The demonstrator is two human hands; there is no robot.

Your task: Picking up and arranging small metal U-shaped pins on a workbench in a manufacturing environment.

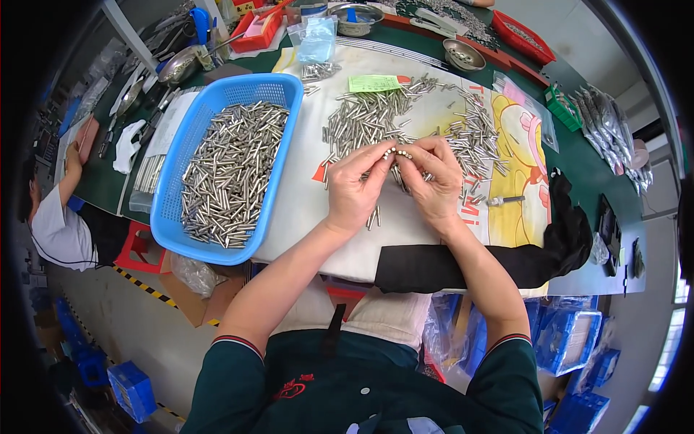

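Observation:
My left hand (356, 186) and my right hand (435, 181) meet above the near edge of a pile of small metal pins (369, 116). Each hand pinches a few short metal pins between thumb and fingers, their round ends showing side by side. More loose pins (473, 130) spread out to the right on the printed cloth (510, 217). To the left stands a blue plastic basket (289, 108) filled with the same kind of pins. A green paper slip (374, 83) lies at the far side of the pile.
A black cloth strip (419, 267) lies along the near edge, under my right forearm. A metal-tipped tool (506, 200) rests right of the pins. Metal bowls (464, 55), a red tray (522, 36) and a green basket (562, 108) stand farther back. Another person (65, 224) sits at the left.

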